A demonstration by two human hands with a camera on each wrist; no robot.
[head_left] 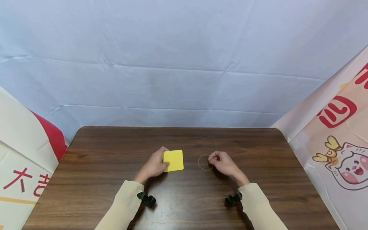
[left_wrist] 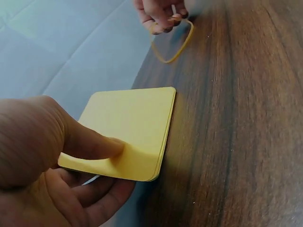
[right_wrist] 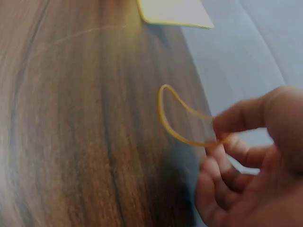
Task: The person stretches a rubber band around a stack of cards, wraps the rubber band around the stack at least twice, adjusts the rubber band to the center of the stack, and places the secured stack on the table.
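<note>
A thin stack of yellow cards (head_left: 173, 160) with rounded corners is held in my left hand (head_left: 155, 164). In the left wrist view the thumb (left_wrist: 97, 145) presses on the top card while the fingers curl beneath the stack (left_wrist: 128, 113). Across from it, my right hand (head_left: 225, 163) pinches a yellowish rubber band (head_left: 199, 163) between thumb and fingertips. The band (right_wrist: 163, 116) hangs out as a loose loop toward the cards in the right wrist view. A gap of table separates the band from the stack.
Both hands are over a dark wood-grain table (head_left: 184, 210) with rounded far corners. A pale cloth (head_left: 172, 80) hangs behind it. Printed cloths stand at the left (head_left: 26, 153) and right (head_left: 339, 150). Each wrist wears a small black camera.
</note>
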